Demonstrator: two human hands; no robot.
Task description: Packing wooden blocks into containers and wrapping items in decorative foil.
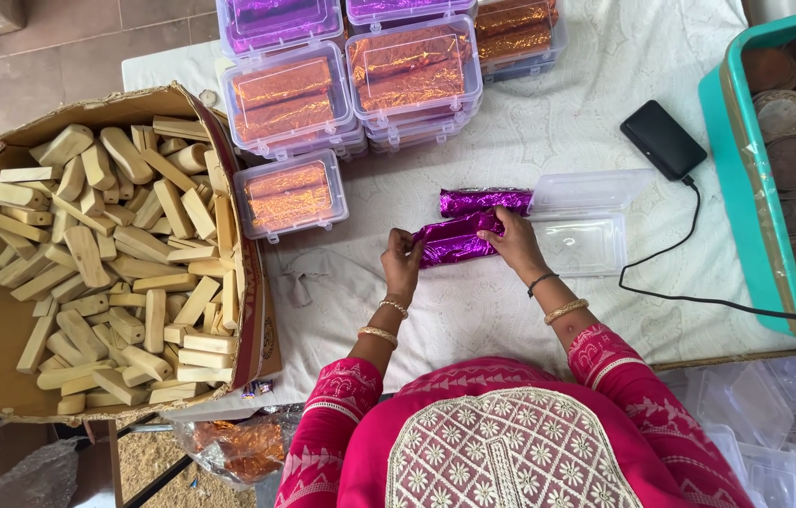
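White cloth covers the desk [605,85], where near its middle a purple foil-wrapped bar [454,240] is pinched at both ends, left hand [402,263] and right hand [513,243] each in a closed grip, a second purple bar [482,199] and an open clear box [586,230] just beside.

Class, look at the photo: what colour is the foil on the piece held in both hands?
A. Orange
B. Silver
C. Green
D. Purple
D: the left hand and right hand grip a foil-wrapped piece that is shiny purple; orange foil shows only inside the closed clear boxes.
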